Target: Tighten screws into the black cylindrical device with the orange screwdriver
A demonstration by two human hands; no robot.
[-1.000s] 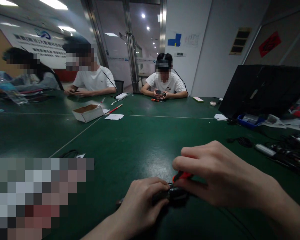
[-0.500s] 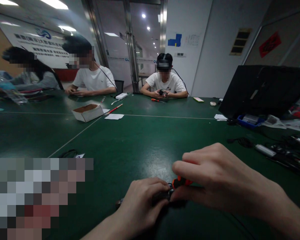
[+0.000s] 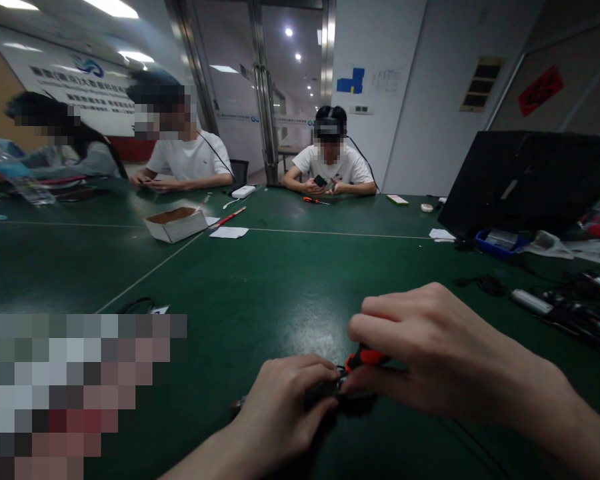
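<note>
My left hand [image 3: 287, 400] is closed around a small dark object [image 3: 321, 395], holding it low over the near part of the green table. Most of that object is covered by my fingers, so its kind is unclear. My right hand [image 3: 425, 350] pinches the red and black handle of a screwdriver [image 3: 371, 356] between thumb and fingers. The screwdriver's front end meets the right end of the dark object, close to my left fingertips; its tip is hidden.
A white open box [image 3: 177, 227], paper [image 3: 229, 233] and a red pencil-like stick [image 3: 230, 217] lie left of centre. At right stand a black monitor [image 3: 525, 180], a blue tray [image 3: 500, 243] and tangled cables [image 3: 570, 307]. Several people sit around the table; another screwdriver [image 3: 315, 201] lies opposite.
My right fingers have shifted slightly on the screwdriver, and its handle shows turned, with more red visible. My left hand stays in place. The person opposite has moved a small dark object.
</note>
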